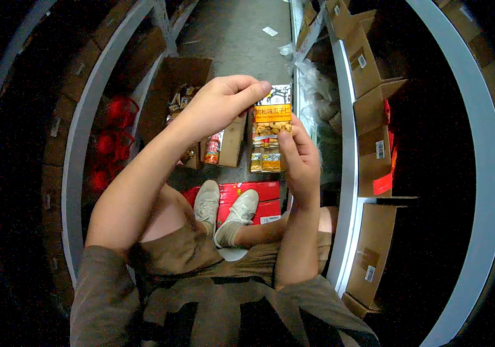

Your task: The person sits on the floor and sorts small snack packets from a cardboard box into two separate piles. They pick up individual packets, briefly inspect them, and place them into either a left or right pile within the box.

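Note:
A small snack packet (273,118), yellow and white with a picture of seeds or nuts on it, is held up in front of me. My left hand (227,99) pinches its upper left corner between thumb and curled fingers. On the lower right side my right hand (302,157) grips it, thumb across the front and fingers behind. Just below hang or lie more packets (265,162) of similar yellow and white look; whether they are joined to the held one I cannot tell.
An open cardboard box (195,66) with many small packages stands left of my hands. Beside it, a red package (214,148) rests against cardboard. My shoes stand by a red carton (264,194). Shelves with cardboard boxes (374,147) line the right; red round items (117,144) sit left.

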Tool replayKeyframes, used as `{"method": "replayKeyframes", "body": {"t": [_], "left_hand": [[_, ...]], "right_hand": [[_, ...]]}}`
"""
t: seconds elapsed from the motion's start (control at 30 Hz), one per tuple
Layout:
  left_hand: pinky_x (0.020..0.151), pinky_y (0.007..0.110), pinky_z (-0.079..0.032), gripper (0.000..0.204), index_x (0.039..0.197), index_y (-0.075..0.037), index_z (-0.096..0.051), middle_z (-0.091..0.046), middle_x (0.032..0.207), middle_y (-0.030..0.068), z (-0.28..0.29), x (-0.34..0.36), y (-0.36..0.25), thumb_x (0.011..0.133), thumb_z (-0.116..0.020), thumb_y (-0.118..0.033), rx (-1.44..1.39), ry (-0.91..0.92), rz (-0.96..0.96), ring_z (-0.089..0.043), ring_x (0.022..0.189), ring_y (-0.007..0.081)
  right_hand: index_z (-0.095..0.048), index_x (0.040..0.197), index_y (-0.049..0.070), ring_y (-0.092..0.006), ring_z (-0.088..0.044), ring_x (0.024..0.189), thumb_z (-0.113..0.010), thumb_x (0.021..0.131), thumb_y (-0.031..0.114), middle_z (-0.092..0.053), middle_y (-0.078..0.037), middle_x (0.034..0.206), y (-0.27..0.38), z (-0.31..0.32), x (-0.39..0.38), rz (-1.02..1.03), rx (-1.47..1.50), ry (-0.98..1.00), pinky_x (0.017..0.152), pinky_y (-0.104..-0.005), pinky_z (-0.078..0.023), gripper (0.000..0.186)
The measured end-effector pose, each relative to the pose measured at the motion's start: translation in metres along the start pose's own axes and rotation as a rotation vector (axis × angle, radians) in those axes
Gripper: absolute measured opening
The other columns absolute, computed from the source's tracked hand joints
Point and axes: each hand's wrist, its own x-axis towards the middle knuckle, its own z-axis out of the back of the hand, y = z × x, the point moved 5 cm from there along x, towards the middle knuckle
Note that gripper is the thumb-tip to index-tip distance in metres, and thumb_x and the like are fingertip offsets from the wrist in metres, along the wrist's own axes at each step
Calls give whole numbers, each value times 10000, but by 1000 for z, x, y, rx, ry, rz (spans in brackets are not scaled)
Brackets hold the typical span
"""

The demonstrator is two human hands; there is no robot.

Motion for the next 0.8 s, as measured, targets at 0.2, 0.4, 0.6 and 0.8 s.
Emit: {"method": "replayKeyframes", "body": {"t": [0.2,0.4,0.6,0.8], "left_hand": [[734,248,-474,366,970,2,-664,-652,846,9,-2,6,-5,939,-565,-349,85,-6,-110,-577,793,80],[722,257,-474,354,968,4,-670,-655,831,14,1,12,0,941,-564,-333,93,-26,-137,-579,784,88],[715,252,-464,356,941,3,-664,-637,810,-2,1,10,-5,952,-549,-333,43,41,-131,-558,768,74],[683,241,-458,349,911,7,-651,-609,783,-32,-5,12,-7,951,-552,-326,-35,100,-172,-537,748,57]], "right_hand": [[-541,1225,-8,-155,-523,1106,-582,922,133,-545,-72,1210,-13,-2,4,-114,9,14,961,-288,-396,336],[-585,1158,-25,-166,-536,1097,-592,911,125,-550,-81,1209,-6,-7,9,-51,-100,4,948,-286,-403,289],[-602,1124,-37,-174,-530,1111,-603,895,111,-547,-93,1217,-3,-5,7,-43,-49,7,948,-286,-399,273],[-627,1070,-43,-194,-514,1136,-627,871,104,-541,-99,1241,-1,3,1,-40,-138,59,953,-298,-394,248]]}}
